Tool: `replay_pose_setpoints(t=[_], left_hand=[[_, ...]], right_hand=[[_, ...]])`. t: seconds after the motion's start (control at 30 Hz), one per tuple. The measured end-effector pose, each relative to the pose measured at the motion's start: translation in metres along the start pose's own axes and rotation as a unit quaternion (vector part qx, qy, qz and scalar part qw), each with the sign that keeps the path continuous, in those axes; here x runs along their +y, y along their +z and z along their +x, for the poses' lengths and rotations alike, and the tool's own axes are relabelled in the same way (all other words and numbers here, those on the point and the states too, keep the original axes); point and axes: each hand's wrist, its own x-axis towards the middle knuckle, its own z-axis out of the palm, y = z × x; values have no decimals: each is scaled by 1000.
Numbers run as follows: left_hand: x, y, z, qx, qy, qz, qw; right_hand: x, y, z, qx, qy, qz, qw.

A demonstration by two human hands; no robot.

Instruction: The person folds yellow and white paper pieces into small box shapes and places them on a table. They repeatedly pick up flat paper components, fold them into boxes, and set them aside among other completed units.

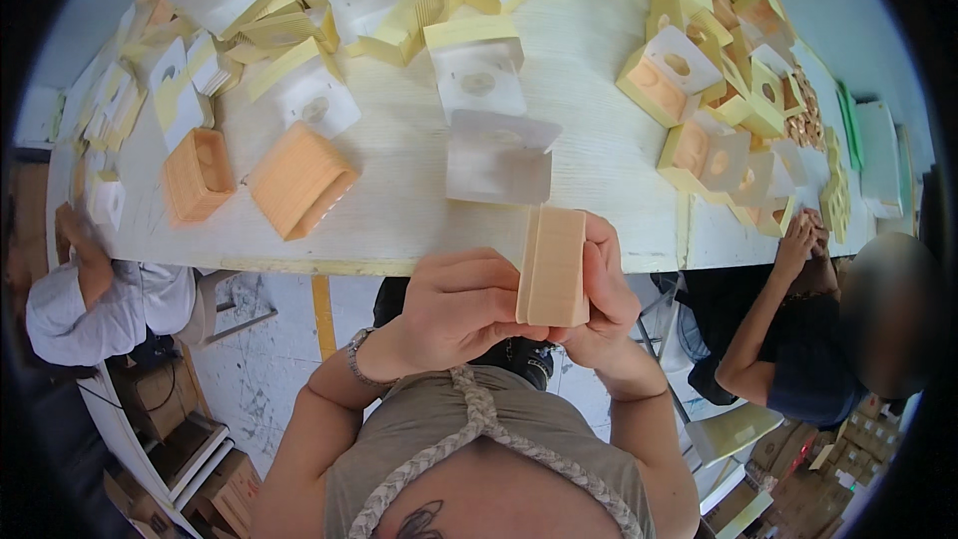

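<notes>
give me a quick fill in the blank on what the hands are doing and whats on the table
1. Both hands hold one ribbed ____-coloured box between them.
2. The left hand wears a bracelet on its ____.
3. The right hand grips the box in front of the table, not resting on ____.
4. On the table, the open orange tray lies to the ____ of the orange box.

Missing words: tan; wrist; it; left

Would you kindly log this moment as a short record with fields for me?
Held item: tan ribbed box, upright, gripped between both hands
Left hand: clasps the box's left side
Right hand: clasps its right side
Table: pale wood, strewn with yellow and white folded packs
Nearest on table: translucent white tray
Others: a person at each side
</notes>
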Motion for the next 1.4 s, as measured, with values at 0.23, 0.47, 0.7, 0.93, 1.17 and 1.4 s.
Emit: replay_pose_setpoints(t=[0.23, 0.47, 0.7, 0.93, 1.17, 1.4], left_hand=[[-7, -33, -24, 156, -178, 33, 971], [-3, -21, -41, 29, -184, 35, 982], [-86, -35, -21, 43, -175, 133, 975], [-104, -29, -6, -121, -305, 139, 934], [-110, -28, -13, -110, -300, 151, 936], [-112, -24, -16, -106, -291, 186, 932]], right_hand=[[65, -67, 0, 235, 130, -301, 915], [0, -12, 22, -32, 24, -343, 938], [-2, -8, 46, -45, 61, -299, 951], [34, 11, 61, -191, -5, -564, 803], [60, -22, 62, -235, -10, -409, 882], [42, -41, 60, -269, -103, -551, 783]])
